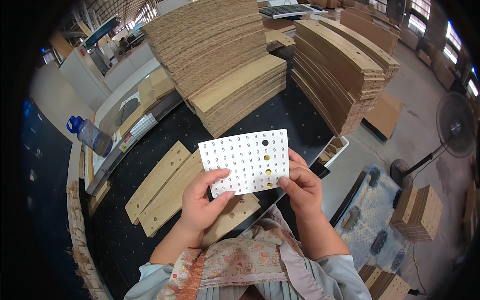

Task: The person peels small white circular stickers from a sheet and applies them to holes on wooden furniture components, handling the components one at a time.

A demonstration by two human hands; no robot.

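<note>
A white sheet of small printed labels (239,162) is held up in front of me over the black table, tilted a little. In its right-hand column are several round spots, one black and the others yellowish. The thumb and fingers of my left hand (199,199) pinch the sheet's lower left side. At its lower right corner my right hand (304,187) grips it, thumb in front and the other fingers partly hidden behind. Below and left of the sheet lie light wood boards with drilled holes, one outer board (157,182) and another (232,216) partly under my left forearm.
A tall stack of chipboard panels (215,50) stands at the far side of the dotted black table (125,245). More curved boards (335,70) are piled at the right. A blue-capped bottle (92,137) stands left; a fan (455,125) and blue pallet (372,220) are on the right-hand floor.
</note>
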